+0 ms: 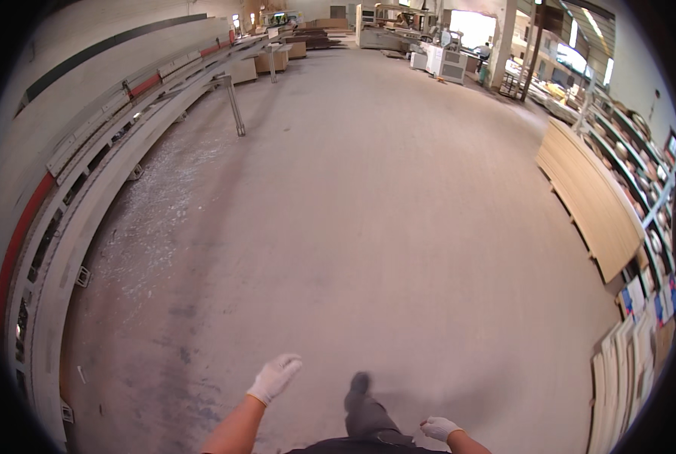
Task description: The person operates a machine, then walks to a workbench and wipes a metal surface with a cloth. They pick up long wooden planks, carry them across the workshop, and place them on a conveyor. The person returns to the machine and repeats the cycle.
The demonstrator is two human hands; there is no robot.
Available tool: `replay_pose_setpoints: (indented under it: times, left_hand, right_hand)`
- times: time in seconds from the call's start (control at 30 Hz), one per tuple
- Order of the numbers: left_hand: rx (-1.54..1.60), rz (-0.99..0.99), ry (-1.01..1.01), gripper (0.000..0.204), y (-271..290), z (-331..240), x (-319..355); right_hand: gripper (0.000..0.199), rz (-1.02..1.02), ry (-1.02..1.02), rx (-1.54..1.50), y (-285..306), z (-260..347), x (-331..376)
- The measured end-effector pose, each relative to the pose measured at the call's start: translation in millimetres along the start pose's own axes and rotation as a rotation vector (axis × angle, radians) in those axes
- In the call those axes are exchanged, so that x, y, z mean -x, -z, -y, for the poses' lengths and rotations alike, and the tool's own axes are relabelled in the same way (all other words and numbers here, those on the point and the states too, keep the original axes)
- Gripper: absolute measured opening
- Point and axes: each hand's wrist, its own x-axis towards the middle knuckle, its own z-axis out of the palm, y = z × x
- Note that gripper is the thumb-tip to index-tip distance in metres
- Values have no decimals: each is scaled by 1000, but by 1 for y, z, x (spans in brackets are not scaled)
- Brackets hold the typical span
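My left hand (276,376), in a white knit glove, hangs over the bare floor ahead of my body. Its fingers are loosely curled together, and nothing shows in them. My right hand (439,429), gloved the same way, is low beside my right leg with its fingers bent inward. A small pale patch shows just under those fingers; I cannot make out whether it is something held. Between the hands, one dark shoe (361,382) is stretched forward on the floor, slightly blurred.
A long machine bed (99,193) with red sections runs along the left, with pale shavings (152,212) beside it. A metal stand (236,110) is farther on. To the right are stacked wooden boards (591,193), upright panels (618,378) and loaded shelves (629,155). White machinery (444,62) stands far off.
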Motion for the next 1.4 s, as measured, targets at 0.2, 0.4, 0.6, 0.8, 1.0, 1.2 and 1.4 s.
replay_pose_setpoints:
  times: [0.2, 0.4, 0.6, 0.8, 1.0, 1.2, 1.4]
  left_hand:
    - [-675, 334, 147, 22, -1, 31, -164]
    - [-614, 633, 664, 29, 40, 72, -340]
    - [-115, -40, 399, 29, 108, -58, -842]
    - [6, 109, 144, 45, 161, -172, -1228]
    - [-509, 351, 53, 52, 204, -104, -1438]
    - [-271, -44, 218, 52, 265, -217, -1952]
    - [9, 149, 209, 53, 305, -317, -2317]
  right_hand:
    - [44, -290, 316, 94, 284, 212, -215]
    - [47, 94, 468, -626, 508, 376, -381]
    - [43, -201, -16, 41, 722, 327, -467]
    - [39, -96, 170, 419, 1012, 463, -688]
    - [43, -241, 398, -226, 1342, 722, -931]
    - [35, -482, 72, 44, 1540, 718, -1119]
    - [41, -58, 167, 144, 1817, 836, -1300]
